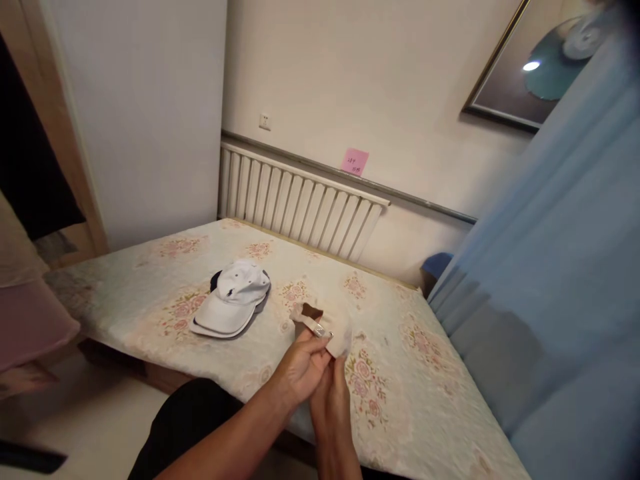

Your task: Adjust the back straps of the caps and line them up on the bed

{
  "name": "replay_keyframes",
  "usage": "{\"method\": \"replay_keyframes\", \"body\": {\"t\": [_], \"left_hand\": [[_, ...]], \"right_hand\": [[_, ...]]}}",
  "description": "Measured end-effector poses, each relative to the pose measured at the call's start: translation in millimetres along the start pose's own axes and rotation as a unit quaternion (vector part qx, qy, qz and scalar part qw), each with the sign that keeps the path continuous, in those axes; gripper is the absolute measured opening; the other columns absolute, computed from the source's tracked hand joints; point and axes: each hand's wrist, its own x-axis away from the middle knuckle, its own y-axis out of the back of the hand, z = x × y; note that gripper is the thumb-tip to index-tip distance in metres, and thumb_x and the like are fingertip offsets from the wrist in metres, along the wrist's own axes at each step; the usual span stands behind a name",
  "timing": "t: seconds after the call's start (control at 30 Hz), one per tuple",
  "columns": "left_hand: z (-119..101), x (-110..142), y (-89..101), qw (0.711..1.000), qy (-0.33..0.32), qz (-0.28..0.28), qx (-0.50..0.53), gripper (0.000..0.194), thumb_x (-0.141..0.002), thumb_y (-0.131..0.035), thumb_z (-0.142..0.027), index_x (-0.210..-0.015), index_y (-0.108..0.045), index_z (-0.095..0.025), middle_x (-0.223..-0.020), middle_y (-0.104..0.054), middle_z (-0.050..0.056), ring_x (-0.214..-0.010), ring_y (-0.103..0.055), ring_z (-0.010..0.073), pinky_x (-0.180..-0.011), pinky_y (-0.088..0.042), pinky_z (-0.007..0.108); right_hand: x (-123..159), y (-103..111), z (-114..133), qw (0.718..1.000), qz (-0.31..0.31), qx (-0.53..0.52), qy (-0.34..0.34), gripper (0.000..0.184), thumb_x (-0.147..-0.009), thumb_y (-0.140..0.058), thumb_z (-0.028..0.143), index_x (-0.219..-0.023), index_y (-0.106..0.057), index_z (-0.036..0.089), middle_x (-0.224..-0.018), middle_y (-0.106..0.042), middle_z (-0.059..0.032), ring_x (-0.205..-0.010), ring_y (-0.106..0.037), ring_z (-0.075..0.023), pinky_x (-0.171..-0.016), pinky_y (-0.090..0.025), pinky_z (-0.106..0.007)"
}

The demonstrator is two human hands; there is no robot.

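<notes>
Close hold on a beige cap (341,328)

The left hand (301,368) pinched the cap near its strap (307,321); the right hand (334,383), just beside it, held the lower edge. A loosened pinch could have let the strap slip. Both forearms reached forward, wrists close together, above the bed (405,407). Left of the hands, a white cap (235,293) lay atop another cap (215,279).
</notes>
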Motion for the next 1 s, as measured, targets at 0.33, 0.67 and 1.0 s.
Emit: {"method": "replay_keyframes", "body": {"t": [0.33, 0.67, 1.0], "left_hand": [[-3.3, -0.6, 10.0, 0.998, -0.045, -0.044, -0.017, 0.03, -0.077, -0.064, -0.008, -0.105, -0.057, -0.015, -0.1, -0.067, 0.009, -0.097, -0.065, 0.0186, -0.094, -0.048, 0.034], [12.0, 1.4, 29.3, 0.994, -0.021, -0.101, 0.022, 0.026, -0.076, -0.065, -0.005, -0.099, -0.058, -0.015, -0.097, -0.068, 0.007, -0.089, -0.066, 0.0145, -0.087, -0.052, 0.026], [4.6, -2.1, 19.2, 0.992, -0.002, -0.121, 0.028, 0.021, -0.08, -0.056, -0.002, -0.096, -0.058, -0.016, -0.092, -0.069, 0.006, -0.084, -0.067, 0.0159, -0.087, -0.053, 0.033]], "right_hand": [[-8.2, -6.8, 19.4, 0.992, -0.036, -0.12, 0.01, 0.042, -0.085, -0.055, 0.036, -0.124, -0.054, 0.02, -0.118, -0.064, -0.0073, -0.115, -0.056, -0.0199, -0.107, -0.036, -0.042], [-9.3, 2.4, 7.0, 0.991, -0.053, -0.113, -0.058, 0.04, -0.081, -0.059, 0.039, -0.113, -0.061, 0.016, -0.107, -0.069, -0.0083, -0.11, -0.059, -0.0218, -0.107, -0.036, -0.042], [-10.6, 1.4, 10.7, 0.991, -0.105, -0.08, -0.034, 0.037, -0.081, -0.061, 0.038, -0.109, -0.062, 0.015, -0.107, -0.069, -0.0086, -0.111, -0.059, -0.0216, -0.106, -0.038, -0.04]]}}
